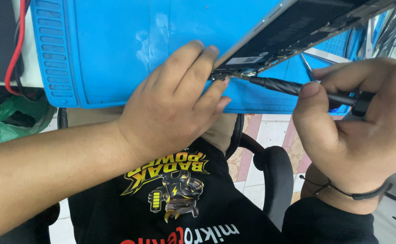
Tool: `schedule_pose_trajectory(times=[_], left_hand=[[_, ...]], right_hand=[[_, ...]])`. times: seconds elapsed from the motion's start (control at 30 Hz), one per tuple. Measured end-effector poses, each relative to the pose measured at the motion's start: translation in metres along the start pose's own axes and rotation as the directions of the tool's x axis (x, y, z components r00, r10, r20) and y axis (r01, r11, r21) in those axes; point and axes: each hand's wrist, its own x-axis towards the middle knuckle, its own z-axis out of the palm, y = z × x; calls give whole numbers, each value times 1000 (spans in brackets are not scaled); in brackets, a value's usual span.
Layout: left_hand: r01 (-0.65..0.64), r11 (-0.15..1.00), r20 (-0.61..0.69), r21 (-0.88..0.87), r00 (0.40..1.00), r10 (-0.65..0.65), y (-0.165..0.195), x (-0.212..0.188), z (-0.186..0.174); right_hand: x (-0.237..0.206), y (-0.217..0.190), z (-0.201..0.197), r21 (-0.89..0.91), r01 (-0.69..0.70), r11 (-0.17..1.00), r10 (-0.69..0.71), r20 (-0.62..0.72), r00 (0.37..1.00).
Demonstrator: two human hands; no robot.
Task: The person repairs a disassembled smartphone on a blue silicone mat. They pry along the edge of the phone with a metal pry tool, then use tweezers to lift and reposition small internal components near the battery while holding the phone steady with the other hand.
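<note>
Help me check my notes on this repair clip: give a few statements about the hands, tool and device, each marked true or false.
1. The right hand holds a black screwdriver. True.
2. The screwdriver's tip points at the corner of the opened device. True.
3. The left hand lies flat on the mat, away from the device. False: its fingers press at the device's corner.
4. The work mat is green. False: it is blue.
5. The right wrist wears a thin black band. True.
</note>
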Motion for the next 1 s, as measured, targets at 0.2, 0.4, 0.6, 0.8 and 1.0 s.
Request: schedule_pose_trajectory(times=[0.2, 0.4, 0.6, 0.8, 1.0], left_hand=[[1, 1000, 12, 1, 1000, -1, -1, 0, -1], [-3, 1000, 20, 3, 1000, 3, -1, -1, 0], [-3, 1000, 25, 19, 1000, 2, -1, -2, 1], [-2, 1000, 28, 21, 1000, 2, -1, -3, 2], [-15, 1000, 18, 21, 1000, 15, -2, -3, 2]], right_hand=[[3, -2, -3, -39, 6, 999, -6, 11, 1000], [5, -1, -4, -11, 14, 1000, -13, 11, 1000], [5, 0, -3, -36, 18, 999, -18, 8, 1000], [5, -4, -6, -37, -11, 999, 11, 22, 1000], [15, -10, -11, -40, -12, 999, 14, 29, 999]])
